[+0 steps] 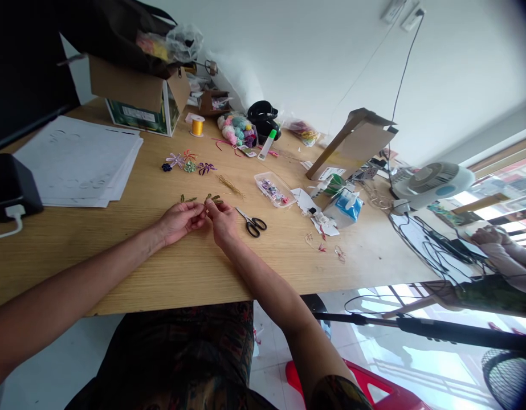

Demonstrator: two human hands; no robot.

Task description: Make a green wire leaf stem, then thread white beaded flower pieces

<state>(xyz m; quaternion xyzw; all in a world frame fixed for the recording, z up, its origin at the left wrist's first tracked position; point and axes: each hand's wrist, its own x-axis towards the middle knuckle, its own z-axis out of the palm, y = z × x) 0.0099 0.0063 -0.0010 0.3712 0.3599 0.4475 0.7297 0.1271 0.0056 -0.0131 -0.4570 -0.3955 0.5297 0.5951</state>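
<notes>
My left hand (180, 220) and my right hand (222, 219) meet over the wooden table (168, 267), fingertips pinched together on a small green beaded piece (213, 198) that is too small to make out well. A second green bit (188, 199) lies just beyond my left fingers. Black-handled scissors (252, 222) lie right of my right hand. A bundle of thin gold wire (231, 185) lies a little further back.
Small beaded flowers (188, 163), a yellow wire spool (197, 126), a bag of coloured yarn balls (237, 131), a clear bead box (273, 189), paper stack (81, 159), cardboard boxes (138, 97), tissue pack (345, 208), a fan (433, 181) and cables. Another person's arm (500, 250) at right.
</notes>
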